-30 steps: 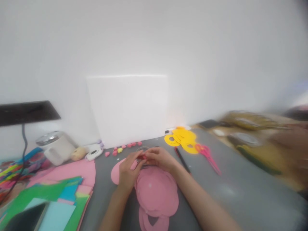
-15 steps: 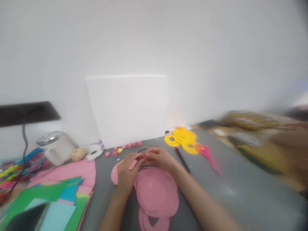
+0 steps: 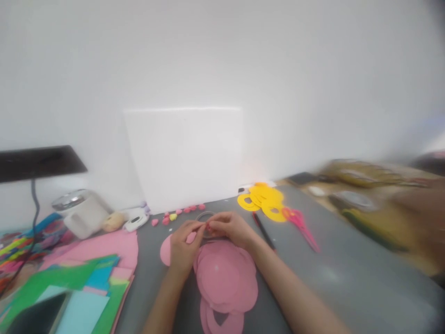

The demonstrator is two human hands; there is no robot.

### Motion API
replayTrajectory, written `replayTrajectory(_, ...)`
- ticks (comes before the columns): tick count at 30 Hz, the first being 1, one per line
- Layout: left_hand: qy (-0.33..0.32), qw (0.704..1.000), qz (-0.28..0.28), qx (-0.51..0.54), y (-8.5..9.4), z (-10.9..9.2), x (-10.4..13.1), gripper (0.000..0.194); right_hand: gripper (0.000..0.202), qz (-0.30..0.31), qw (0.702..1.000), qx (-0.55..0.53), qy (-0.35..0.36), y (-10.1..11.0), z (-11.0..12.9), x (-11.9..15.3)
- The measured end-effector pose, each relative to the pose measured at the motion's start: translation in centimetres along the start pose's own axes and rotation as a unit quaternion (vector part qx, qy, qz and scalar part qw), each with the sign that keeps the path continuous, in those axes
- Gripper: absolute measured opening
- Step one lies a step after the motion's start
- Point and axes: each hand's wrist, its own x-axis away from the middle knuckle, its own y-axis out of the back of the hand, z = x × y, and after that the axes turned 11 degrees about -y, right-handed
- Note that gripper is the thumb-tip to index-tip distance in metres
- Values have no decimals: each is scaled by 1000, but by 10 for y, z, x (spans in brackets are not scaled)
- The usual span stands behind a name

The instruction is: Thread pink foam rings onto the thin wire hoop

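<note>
My left hand and my right hand meet in front of me, fingertips pinched together. Between them is a small red-pink piece, mostly covered by the fingers, so its exact shape is unclear. Just behind the fingers lies a grey ring, partly hidden. Below the hands rests a stack of pink paper circles, with pink paper rings at its near end. Another pink paper round shows beside my left hand. Several small pink heart-shaped pieces and a yellow one lie farther back.
Yellow paper rings, a dark pen and pink scissors lie to the right. Coloured paper sheets, a white mug-like container and a white tape dispenser occupy the left. A white board leans against the wall.
Both hands stay in nearly the same place, still pinching the small piece. Their fingertips have shifted slightly. Nothing else on the table has visibly moved.
</note>
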Motion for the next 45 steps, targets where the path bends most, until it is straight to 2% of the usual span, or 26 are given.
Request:
replayTrajectory(7,19,1000,9,3,-1,-2,0,12,27,-3,1000,-3,7,0,-1,-1)
replayTrajectory(13,30,999,-11,-3,-1,1,2,11,27,-24,999,17,20,-2,3,2)
replayTrajectory(18,38,999,3,-22,-1,0,2,11,28,-23,999,27,26,-3,3,3)
replayTrajectory(27,102,992,34,-68,-1,-1,3,13,25,-50,992,103,52,-7,3,1)
replayTrajectory(32,141,983,8,-118,-3,-1,4,15,33,-41,992,104,52,-8,2,2)
replayTrajectory(37,139,983,-3,-124,-2,-1,4,18,37,-21,992,109,62,-12,3,5)
replayTrajectory(42,124,984,-8,-126,-3,-4,4,17,35,-59,990,112,67,-14,-2,2)
replayTrajectory(45,115,986,-5,-124,-4,-5,4,17,30,-70,983,144,93,-15,-6,-1)
